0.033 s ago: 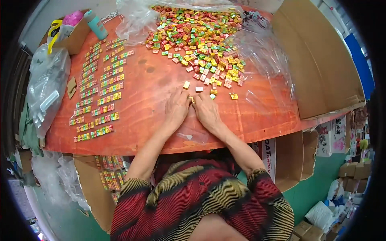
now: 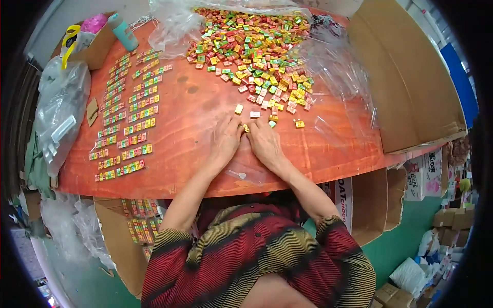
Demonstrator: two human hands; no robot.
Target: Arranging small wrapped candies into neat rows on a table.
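Observation:
My left hand (image 2: 226, 136) and my right hand (image 2: 265, 139) meet over the middle of the red-orange table (image 2: 190, 138), fingertips close together. Between them shows a small yellow packet (image 2: 246, 128), pinched by the fingers of both hands and partly hidden by them. Just beyond my fingertips lie a single yellow packet (image 2: 239, 109), a pale pink one (image 2: 255, 114) and a green-and-white one (image 2: 272, 124). Another yellow packet (image 2: 299, 124) sits off to the right of my right hand. Farther back spreads a large heap of small red, yellow and green packets (image 2: 257, 46).
Several rows of packets (image 2: 136, 138) line the table's left side. Clear plastic (image 2: 339, 66) edges the heap, and a tall cardboard box (image 2: 405, 77) stands at right. A teal bottle (image 2: 123, 32) is at back left. Below the table edge, an open carton (image 2: 120, 231) holds more rows.

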